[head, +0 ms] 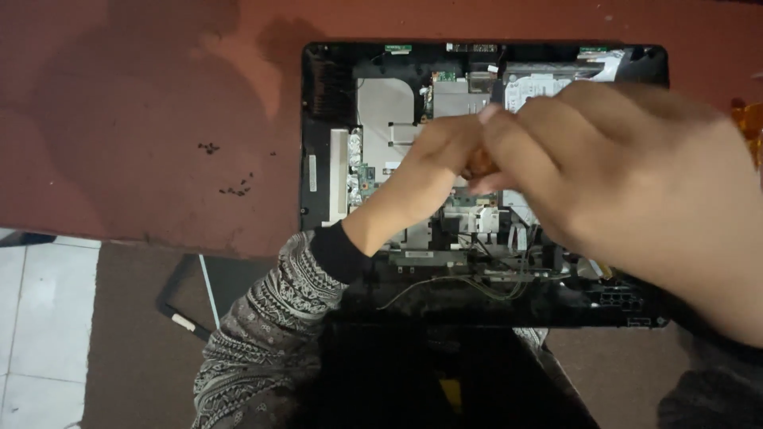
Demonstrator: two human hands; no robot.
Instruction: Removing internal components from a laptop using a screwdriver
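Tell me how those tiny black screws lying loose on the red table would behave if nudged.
The screws look very small and light, so a nudge would probably scatter them. They lie loose in two little clusters on the bare red table, with nothing holding them, so some may roll. Their size likely makes them fiddly to pinch.

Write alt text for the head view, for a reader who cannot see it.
Two bare hands meet over an opened laptop base with exposed circuit boards and wires; the left hand and the blurred, closer right hand pinch a small orange-brown object. The laptop lies on a reddish-brown table, where small dark screws are scattered to its left.
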